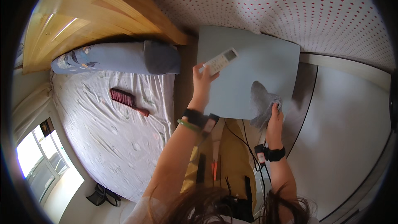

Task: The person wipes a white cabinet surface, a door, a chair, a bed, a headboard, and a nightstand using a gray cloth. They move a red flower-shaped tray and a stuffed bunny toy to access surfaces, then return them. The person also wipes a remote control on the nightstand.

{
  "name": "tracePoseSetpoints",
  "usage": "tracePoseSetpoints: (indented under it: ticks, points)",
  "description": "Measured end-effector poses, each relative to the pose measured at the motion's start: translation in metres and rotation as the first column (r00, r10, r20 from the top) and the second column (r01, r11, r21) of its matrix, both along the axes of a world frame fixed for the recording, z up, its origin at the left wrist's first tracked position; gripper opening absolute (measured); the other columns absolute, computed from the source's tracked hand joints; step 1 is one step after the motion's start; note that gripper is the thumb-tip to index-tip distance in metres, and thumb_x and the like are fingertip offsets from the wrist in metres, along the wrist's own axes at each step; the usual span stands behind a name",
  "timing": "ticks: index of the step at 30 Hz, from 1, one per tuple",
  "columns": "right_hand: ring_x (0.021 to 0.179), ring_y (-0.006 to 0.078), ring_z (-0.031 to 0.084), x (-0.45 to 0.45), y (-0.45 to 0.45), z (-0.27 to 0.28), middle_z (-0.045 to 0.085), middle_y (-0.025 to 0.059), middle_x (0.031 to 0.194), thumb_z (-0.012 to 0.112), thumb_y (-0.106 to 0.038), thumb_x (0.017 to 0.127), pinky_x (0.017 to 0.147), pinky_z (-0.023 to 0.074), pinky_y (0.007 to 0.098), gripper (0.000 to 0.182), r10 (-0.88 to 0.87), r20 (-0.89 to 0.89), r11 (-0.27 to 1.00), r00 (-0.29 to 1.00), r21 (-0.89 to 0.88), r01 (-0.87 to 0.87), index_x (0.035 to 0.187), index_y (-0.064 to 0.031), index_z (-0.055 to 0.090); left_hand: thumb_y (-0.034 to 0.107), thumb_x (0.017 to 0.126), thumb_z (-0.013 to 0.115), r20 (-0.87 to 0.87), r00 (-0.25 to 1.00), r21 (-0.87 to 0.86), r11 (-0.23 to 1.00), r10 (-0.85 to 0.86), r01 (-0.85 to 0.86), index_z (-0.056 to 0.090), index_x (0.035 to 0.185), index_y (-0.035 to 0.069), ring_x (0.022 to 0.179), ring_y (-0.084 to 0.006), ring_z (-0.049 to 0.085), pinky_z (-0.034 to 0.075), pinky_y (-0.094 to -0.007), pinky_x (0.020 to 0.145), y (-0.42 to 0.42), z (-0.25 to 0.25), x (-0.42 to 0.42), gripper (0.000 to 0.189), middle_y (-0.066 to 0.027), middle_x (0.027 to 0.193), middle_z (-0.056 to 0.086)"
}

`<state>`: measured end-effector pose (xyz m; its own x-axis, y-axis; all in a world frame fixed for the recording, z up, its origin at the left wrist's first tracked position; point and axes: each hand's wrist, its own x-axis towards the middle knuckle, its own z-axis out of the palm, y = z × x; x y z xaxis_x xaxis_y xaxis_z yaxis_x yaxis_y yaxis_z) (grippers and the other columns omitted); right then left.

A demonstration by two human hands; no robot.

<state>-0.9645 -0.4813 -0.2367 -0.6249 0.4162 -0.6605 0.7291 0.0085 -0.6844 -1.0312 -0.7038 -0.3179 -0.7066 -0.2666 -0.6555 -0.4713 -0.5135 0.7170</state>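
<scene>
My left hand [202, 82] grips the lower end of a white remote control [220, 61], whose grey display points up and to the right. The remote is held over a pale blue-grey tabletop [245, 49]. In my right hand [275, 124] a grey cloth [262, 104] is bunched, with one end sticking out over the table's near right part. The two hands are apart, and cloth and remote do not touch. Black bands with small devices and cables sit on both wrists.
Left is a bed with a pale sheet [124, 149], a reddish bed brush [124, 98] and a blue-grey pillow [118, 57] against a wooden headboard [93, 9]. A star-patterned curtain [279, 3] hangs behind the table. A large pale panel [342, 124] stands right. Black cables [248, 144] dangle near my legs.
</scene>
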Motion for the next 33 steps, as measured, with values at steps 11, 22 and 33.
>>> tracePoseSetpoints:
  ticks: [11,22,33]
  points:
    - [0.094,0.0213,0.053,0.046,-0.005,-0.020,0.059,0.0113,0.104,0.043,-0.025,0.097,0.085,0.0404,0.0323,0.038,0.149,0.085,0.989,0.985,-0.024,-0.147,0.113,0.0075,0.053,0.014,0.092,0.055,-0.063,0.997,0.086,0.996,-0.035,0.041,0.040,0.120,-0.004,0.096,-0.0207,0.059,0.050,-0.0295,0.086,0.012,-0.055,-0.036,0.037,-0.0139,0.105,0.054]
    - [0.094,0.0129,0.048,0.032,-0.006,0.009,0.054,0.0039,0.103,0.049,-0.037,0.097,0.085,0.0375,0.0274,0.041,0.115,-0.049,0.984,0.992,-0.131,-0.121,0.114,0.0001,0.054,0.007,0.090,0.054,0.057,0.971,-0.217,0.946,-0.233,0.240,0.049,0.121,-0.001,0.089,-0.0191,0.062,0.053,-0.0297,0.076,0.008,-0.035,-0.007,0.033,-0.0100,0.103,0.058]
    - [0.105,0.0334,0.055,0.028,-0.021,0.139,0.060,0.0210,0.111,0.048,-0.032,0.094,0.091,0.0407,0.0371,0.045,0.554,-0.221,0.833,0.803,0.149,-0.533,0.120,0.0043,0.051,0.017,0.081,0.066,0.136,0.781,-0.626,0.558,-0.610,0.545,0.060,0.106,0.006,0.088,-0.0314,0.064,0.051,-0.0378,0.077,-0.055,0.143,0.134,0.028,-0.0138,0.102,0.065]
